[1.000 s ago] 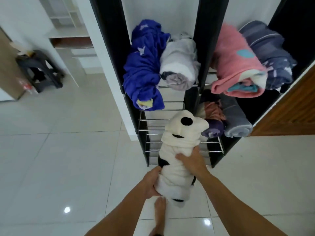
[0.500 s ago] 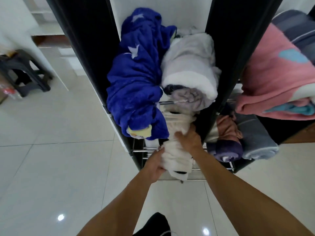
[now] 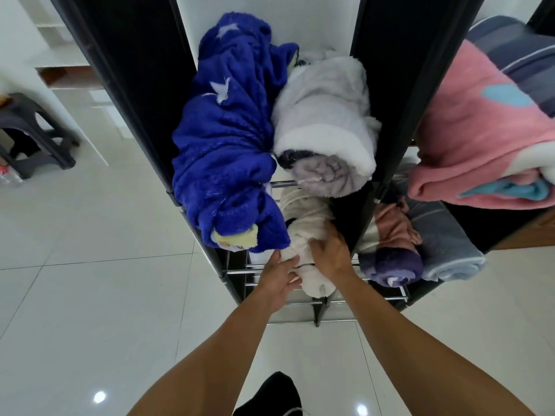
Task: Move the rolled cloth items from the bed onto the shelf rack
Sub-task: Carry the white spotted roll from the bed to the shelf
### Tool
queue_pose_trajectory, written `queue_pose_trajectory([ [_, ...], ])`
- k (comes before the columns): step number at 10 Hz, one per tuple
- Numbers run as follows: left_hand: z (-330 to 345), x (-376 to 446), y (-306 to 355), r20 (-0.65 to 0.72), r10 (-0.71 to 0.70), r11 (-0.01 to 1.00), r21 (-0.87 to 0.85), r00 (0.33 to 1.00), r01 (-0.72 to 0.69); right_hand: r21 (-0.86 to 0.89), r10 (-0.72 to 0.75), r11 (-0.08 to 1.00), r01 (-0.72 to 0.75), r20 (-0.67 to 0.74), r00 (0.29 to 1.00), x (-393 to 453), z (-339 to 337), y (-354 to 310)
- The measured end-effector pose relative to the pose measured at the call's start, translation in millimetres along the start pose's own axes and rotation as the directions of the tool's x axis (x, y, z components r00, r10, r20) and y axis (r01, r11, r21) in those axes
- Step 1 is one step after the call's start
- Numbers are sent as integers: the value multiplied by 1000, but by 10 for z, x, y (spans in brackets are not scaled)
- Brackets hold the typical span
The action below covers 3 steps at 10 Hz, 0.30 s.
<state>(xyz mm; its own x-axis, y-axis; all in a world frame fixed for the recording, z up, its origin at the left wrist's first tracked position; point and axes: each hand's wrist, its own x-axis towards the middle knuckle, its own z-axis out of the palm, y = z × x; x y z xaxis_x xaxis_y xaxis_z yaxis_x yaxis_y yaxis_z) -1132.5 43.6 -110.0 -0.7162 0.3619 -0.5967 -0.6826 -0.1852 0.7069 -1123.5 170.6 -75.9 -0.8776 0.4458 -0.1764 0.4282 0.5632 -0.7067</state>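
Shelf rack (image 3: 387, 94): black frame w/ wire tiers. Cream cloth roll (image 3: 303, 235) lies on lower left tier, under blue roll (image 3: 228, 145) and grey-white roll (image 3: 324, 127). Judged light, soft, compressible, apt to unroll; hold at mid-body from both sides. Left hand (image 3: 277, 279) and right hand (image 3: 330, 253) grasp the cream roll's near end.

no readable text, labels or numbers
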Motion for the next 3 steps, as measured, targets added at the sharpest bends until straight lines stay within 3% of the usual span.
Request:
queue_pose_trajectory([
  [2,44,-276,31,-7,-14,994,110,1000,14,51,-16,999,15,16,1000,-261,-167,35],
  [3,195,-612,66,-126,8,979,204,992,18,140,61,988,-67,47,997,-553,-367,58],
])
